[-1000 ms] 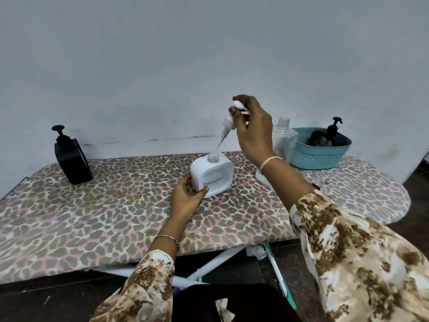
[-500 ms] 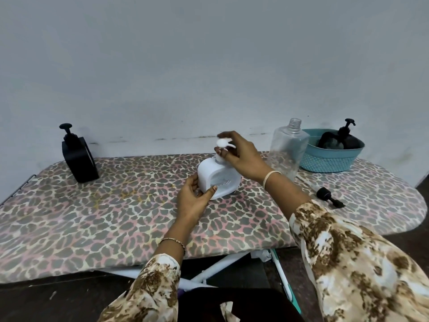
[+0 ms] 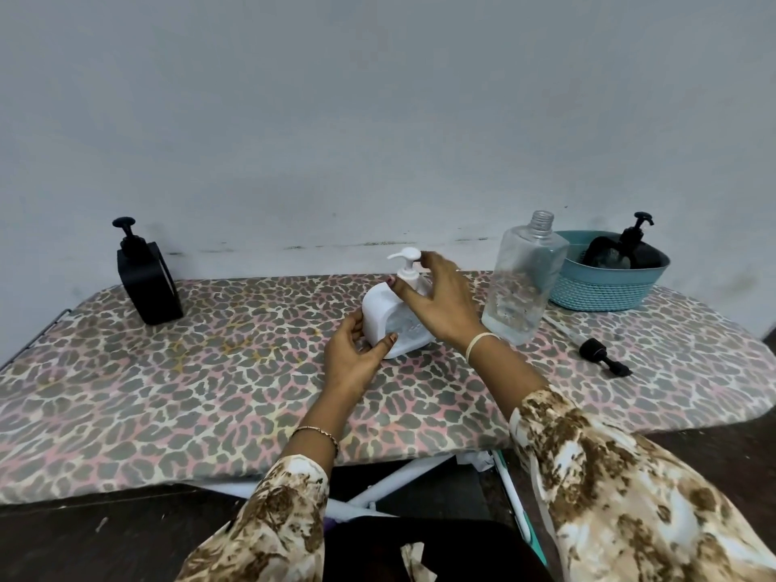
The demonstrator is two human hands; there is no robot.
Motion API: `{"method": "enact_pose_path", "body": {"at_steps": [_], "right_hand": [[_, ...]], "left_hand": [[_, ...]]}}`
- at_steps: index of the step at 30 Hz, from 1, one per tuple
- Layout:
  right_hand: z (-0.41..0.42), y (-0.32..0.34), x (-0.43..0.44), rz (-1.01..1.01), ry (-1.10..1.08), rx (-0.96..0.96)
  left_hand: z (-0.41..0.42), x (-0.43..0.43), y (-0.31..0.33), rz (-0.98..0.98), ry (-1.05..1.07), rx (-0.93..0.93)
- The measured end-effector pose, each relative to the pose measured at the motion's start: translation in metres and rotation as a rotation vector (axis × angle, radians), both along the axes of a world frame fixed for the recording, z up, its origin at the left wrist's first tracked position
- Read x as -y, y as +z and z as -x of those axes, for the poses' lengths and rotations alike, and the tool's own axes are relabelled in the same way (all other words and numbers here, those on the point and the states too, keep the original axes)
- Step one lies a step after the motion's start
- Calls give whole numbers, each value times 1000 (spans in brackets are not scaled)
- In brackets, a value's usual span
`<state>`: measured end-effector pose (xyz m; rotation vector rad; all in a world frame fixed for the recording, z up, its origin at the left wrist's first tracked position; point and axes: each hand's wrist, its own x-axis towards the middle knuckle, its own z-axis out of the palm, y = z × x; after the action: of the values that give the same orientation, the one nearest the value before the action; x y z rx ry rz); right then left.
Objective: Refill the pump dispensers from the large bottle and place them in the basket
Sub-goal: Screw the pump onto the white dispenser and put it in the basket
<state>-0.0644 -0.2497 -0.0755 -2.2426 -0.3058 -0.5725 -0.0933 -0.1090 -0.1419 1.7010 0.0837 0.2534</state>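
A white square pump dispenser [image 3: 380, 312] stands mid-board with its white pump head [image 3: 405, 257] seated in the neck. My left hand [image 3: 356, 354] grips the dispenser's lower left side. My right hand [image 3: 436, 300] holds the pump collar with thumb and fingers. The large clear bottle [image 3: 525, 283] stands uncapped just right of my right hand, nearly empty. A teal basket [image 3: 604, 287] at the back right holds a black pump dispenser [image 3: 630, 249]. Another black dispenser [image 3: 145, 275] stands at the back left.
A loose black pump cap with its clear tube [image 3: 598, 355] lies on the board right of the clear bottle. The leopard-print ironing board [image 3: 168, 392] stands against a grey wall; its front edge and white legs are near my body.
My right hand lowered the white pump into the dispenser's neck and now holds it at the collar. The view shifted a little to the left.
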Motion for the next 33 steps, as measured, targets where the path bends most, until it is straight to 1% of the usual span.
{"method": "enact_pose_path", "body": {"at_steps": [2, 3, 8, 10, 12, 14, 16, 17, 19, 21, 22, 24, 27, 31, 33], "right_hand": [[5, -8, -1, -44, 60, 5], [8, -10, -1, -72, 50, 23], [12, -8, -5, -175, -196, 80], [10, -4, -5, -193, -195, 97], [11, -3, -6, -170, -111, 68], [14, -2, -8, -105, -60, 14], [13, -3, -10, -46, -117, 27], [11, -3, -11, -62, -167, 35], [8, 1, -13, -159, -234, 38], [5, 3, -18, -234, -246, 15], [4, 2, -21, -238, -237, -9], [5, -1, -25, -196, -201, -75], [8, -8, -27, -150, -193, -59], [10, -9, -27, -21, -335, -36], [9, -5, -27, -48, -427, -57]], "left_hand": [[0, 0, 0, -7, -1, -2], [0, 0, 0, -12, 0, -1], [1, 0, 2, -34, -3, -5], [0, 0, 2, -27, -6, -11], [1, 0, 3, -23, -7, -11], [1, 0, 3, -24, -7, -15], [1, -1, 3, -25, -14, -16], [1, -1, 3, -27, -16, -10], [2, -1, 3, -31, -17, 2], [2, 0, 3, -20, -22, 5], [2, 0, 3, -15, -27, 6], [1, -1, 2, -13, -31, 9], [0, -1, 0, -14, -24, 2], [0, -1, 0, -25, -20, 8], [0, -1, 0, -23, -18, 7]]}}
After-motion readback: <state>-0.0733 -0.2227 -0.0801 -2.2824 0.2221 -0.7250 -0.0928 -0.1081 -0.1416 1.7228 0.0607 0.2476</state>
